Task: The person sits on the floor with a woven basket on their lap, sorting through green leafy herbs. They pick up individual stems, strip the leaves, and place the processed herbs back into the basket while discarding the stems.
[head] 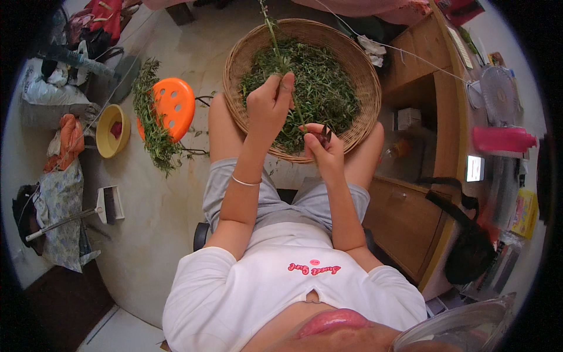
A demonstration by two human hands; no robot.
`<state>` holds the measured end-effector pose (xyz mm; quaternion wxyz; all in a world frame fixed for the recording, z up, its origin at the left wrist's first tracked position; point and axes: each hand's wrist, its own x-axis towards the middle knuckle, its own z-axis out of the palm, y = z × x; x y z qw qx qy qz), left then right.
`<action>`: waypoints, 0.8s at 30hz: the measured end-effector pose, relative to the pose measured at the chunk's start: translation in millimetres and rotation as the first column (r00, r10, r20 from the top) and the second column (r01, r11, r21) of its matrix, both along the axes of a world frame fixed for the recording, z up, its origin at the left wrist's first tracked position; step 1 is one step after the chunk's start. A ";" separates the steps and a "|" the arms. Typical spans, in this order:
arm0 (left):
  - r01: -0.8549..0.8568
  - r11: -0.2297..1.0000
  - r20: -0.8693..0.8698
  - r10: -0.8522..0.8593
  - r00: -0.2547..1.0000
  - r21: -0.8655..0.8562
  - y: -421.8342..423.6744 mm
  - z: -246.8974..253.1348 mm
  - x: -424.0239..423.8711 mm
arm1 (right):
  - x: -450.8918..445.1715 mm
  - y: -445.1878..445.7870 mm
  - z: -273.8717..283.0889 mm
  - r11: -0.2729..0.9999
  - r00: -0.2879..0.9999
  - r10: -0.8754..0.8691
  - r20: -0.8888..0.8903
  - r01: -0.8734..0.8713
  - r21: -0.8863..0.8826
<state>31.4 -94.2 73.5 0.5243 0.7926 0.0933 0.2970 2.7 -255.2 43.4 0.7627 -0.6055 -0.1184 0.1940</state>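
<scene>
My left hand (270,100) is closed around a long leafy green plant stem (273,37), whose upper end rises past the far rim of the basket. Lower down, the fingers of my right hand (326,152) pinch the same stem near its bottom end. A small dark pointed tool (325,134), perhaps scissors or snips, also sits in my right hand, its handles mostly hidden. Beneath both hands a round wicker basket (368,88) rests against my knees. Loose green plant sprigs (327,83) cover its bottom.
To the left, a bundle of leafy stems (151,125) lies across an orange stool (181,103). Beyond it are a yellow basin (101,132) and a long-handled dustpan (110,204). On the right stands a wooden desk (446,127) holding a pink bottle (501,138). A white cord (387,46) crosses overhead.
</scene>
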 end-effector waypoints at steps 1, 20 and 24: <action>-0.066 0.981 0.021 0.063 0.998 0.183 0.7 1.7 -1.4 | -1.4 0.3 -1.8 1.000 1.000 -0.007 -0.024 0.007 0.008; 0.336 0.710 -0.368 -0.116 0.923 0.618 40.0 -23.3 15.9 | 14.9 -22.3 -1.8 0.869 0.940 0.001 -0.340 0.168 0.465; 0.400 0.915 -0.178 -0.385 0.906 0.059 30.6 -8.6 47.5 | 11.9 -24.0 -6.0 0.840 0.927 0.090 -0.364 0.126 0.528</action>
